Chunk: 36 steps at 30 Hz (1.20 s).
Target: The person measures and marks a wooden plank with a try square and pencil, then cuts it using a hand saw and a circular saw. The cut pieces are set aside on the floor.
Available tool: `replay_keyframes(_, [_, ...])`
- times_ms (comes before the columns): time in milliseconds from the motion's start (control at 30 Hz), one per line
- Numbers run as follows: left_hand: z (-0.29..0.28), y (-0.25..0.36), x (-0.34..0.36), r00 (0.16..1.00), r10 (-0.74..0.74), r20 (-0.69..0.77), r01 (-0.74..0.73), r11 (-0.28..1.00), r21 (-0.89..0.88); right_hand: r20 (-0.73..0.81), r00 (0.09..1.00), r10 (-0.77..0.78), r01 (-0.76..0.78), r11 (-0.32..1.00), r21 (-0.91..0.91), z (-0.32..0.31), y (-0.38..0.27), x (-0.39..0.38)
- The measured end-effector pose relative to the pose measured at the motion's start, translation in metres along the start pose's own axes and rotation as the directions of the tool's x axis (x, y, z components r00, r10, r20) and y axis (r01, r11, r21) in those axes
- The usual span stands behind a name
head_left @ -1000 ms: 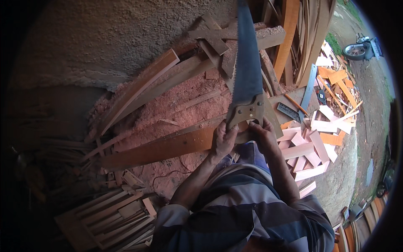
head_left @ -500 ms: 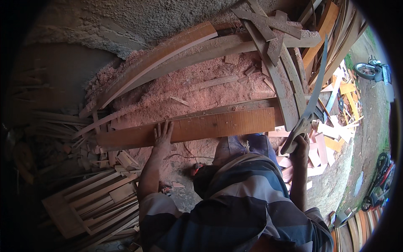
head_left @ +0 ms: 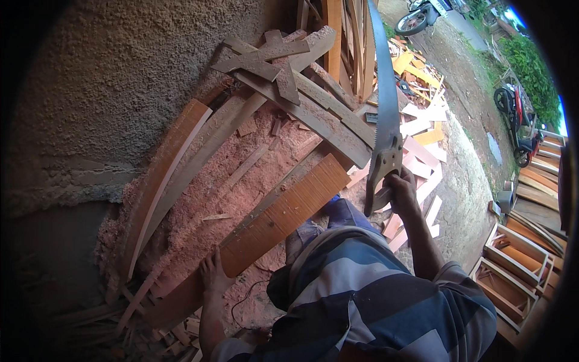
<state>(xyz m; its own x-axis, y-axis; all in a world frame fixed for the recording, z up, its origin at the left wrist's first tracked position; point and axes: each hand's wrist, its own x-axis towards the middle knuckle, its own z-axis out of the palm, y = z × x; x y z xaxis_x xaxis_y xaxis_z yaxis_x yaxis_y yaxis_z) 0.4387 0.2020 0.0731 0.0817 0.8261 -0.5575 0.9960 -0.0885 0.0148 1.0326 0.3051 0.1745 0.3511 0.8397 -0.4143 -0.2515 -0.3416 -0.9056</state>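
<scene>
Raised now, handsaw (head_left: 386,114) gripped by right hand (head_left: 401,192); left hand (head_left: 214,274) flat on plank (head_left: 271,223) amid sawdust (head_left: 199,199)

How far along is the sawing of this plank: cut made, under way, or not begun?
Not begun, it seems. Done: the plank lies flat across reddish sawdust, with the left hand pressing on it near its lower end. In hand: the right hand grips the handsaw by its handle, blade raised and clear of the wood. Left: setting the blade to the plank; no cut line shows on its visible face.
</scene>
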Motion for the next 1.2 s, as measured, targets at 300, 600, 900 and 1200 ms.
replay_keyframes(300, [-0.072,0.064,0.038,0.985,0.087,-0.149,-0.083,0.996,0.031,-0.074,0.984,-0.16,0.169,0.978,0.126,-0.026,-0.009,-0.004])
replay_keyframes(600, [-0.12,0.26,0.174,0.911,0.189,-0.368,-0.234,0.969,-0.081,-0.13,0.982,-0.135,0.154,0.976,0.152,-0.057,-0.003,0.001])
replay_keyframes(900, [-0.139,0.362,0.254,0.941,0.181,-0.286,-0.238,0.955,-0.178,-0.078,0.99,-0.117,0.125,0.987,0.105,-0.127,-0.015,0.019])
replay_keyframes(1200, [-0.115,0.265,0.304,0.872,0.356,-0.334,-0.485,0.716,-0.502,0.107,0.992,-0.064,0.066,0.998,-0.018,-0.131,-0.038,0.067])
